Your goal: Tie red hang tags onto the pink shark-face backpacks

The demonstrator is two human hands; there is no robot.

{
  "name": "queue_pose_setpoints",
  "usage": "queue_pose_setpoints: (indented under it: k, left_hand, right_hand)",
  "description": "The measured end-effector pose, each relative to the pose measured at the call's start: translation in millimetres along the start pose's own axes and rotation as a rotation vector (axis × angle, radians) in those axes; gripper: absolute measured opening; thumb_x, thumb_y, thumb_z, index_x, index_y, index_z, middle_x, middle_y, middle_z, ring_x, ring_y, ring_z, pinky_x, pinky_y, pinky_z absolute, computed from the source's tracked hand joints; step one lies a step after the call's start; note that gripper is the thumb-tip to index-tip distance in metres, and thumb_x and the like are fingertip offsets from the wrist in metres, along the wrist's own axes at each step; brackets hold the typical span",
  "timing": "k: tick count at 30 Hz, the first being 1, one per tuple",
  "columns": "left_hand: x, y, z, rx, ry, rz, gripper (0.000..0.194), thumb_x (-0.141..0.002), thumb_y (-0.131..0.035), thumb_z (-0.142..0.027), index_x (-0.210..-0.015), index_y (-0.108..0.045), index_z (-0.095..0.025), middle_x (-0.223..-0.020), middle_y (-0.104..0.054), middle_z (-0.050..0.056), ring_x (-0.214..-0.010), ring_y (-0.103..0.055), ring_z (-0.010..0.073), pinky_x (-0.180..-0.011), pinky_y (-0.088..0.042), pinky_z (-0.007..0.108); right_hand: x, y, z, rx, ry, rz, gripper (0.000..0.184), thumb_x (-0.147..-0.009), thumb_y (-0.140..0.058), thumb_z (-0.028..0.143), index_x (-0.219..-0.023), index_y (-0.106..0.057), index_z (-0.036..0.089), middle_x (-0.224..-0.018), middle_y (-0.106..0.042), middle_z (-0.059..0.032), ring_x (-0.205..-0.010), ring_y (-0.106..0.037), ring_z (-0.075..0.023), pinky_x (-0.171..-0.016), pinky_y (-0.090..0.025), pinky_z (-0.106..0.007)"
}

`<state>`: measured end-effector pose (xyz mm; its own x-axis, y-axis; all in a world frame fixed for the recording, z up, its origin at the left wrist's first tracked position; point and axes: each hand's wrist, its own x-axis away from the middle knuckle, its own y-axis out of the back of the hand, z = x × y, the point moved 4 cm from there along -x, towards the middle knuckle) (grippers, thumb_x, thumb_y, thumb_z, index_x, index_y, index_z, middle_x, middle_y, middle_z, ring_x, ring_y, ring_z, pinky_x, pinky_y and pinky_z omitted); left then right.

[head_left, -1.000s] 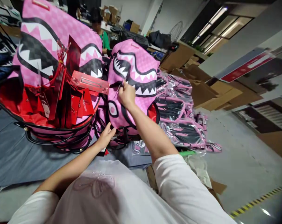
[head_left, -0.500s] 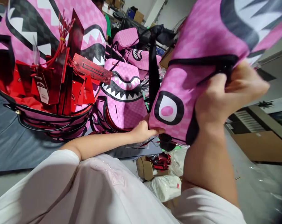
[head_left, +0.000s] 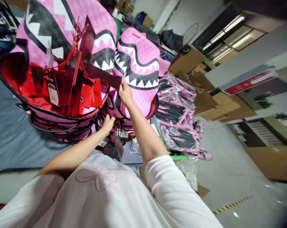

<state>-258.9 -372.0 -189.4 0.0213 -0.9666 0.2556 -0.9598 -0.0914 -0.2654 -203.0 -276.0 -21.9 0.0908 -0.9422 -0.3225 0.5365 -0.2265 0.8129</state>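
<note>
A pink backpack (head_left: 143, 68) with a black-and-white shark-mouth print stands tilted on the table in front of me, its front partly unzipped with red lining showing. My right hand (head_left: 126, 93) is closed on its near left edge, beside the end of a dark red tag. Lower down, my left hand (head_left: 107, 125) pinches the bag's lower left side. Hang tags (head_left: 121, 133) dangle at its base. To the left, an open pink bag (head_left: 60, 122) holds a bunch of red hang tags (head_left: 74, 85) with red cords.
Plastic-wrapped pink-and-black goods (head_left: 179, 120) are stacked right of the backpack. Grey cloth (head_left: 8, 133) covers the table at left. Cardboard boxes (head_left: 202, 95) stand behind, and a person's dark hair shows at the top. Yellow-black tape (head_left: 233, 204) marks the floor.
The backpack has come down from the raised right side onto the table in front of me. Both hands have moved left with it, and my view has turned somewhat right.
</note>
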Motion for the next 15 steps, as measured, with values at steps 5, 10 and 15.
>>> queue_pose_setpoints:
  k: [5, 10, 15]
  left_hand:
    - [13.9, 15.9, 4.3, -0.258, -0.109, -0.026, 0.033, -0.086, -0.06, -0.03, -0.113, -0.054, -0.015, -0.083, -0.066, 0.003, -0.071, -0.063, 0.0143, -0.07, -0.054, 0.027]
    - [47.1, 35.7, -5.4, -0.351, -0.269, 0.005, 0.065, -0.085, -0.06, -0.028, -0.145, -0.037, -0.017, -0.136, -0.057, 0.018, -0.101, -0.067, 0.0201, -0.087, -0.055, 0.034]
    - [80.7, 56.6, -11.3, -0.509, -0.325, 0.056, 0.051, -0.086, -0.058, -0.026, -0.135, -0.052, -0.019, -0.133, -0.061, 0.014, -0.109, -0.066, 0.022, -0.093, -0.054, 0.036]
  right_hand:
    - [-6.8, -19.4, -33.5, -0.126, 0.152, 0.015, 0.05, -0.097, -0.037, 0.058, -0.13, -0.053, 0.025, -0.119, -0.067, -0.0076, -0.118, -0.059, -0.0246, -0.102, -0.044, -0.04]
    - [3.4, 14.6, -42.9, -0.219, 0.16, 0.02, 0.066, -0.092, -0.037, 0.069, -0.131, -0.059, 0.02, -0.13, -0.064, -0.0098, -0.131, -0.051, -0.0282, -0.111, -0.039, -0.045]
    - [23.2, 20.3, -52.5, -0.309, 0.144, 0.055, 0.069, -0.088, -0.043, 0.069, -0.132, -0.06, 0.02, -0.134, -0.062, -0.01, -0.128, -0.054, -0.0287, -0.111, -0.04, -0.048]
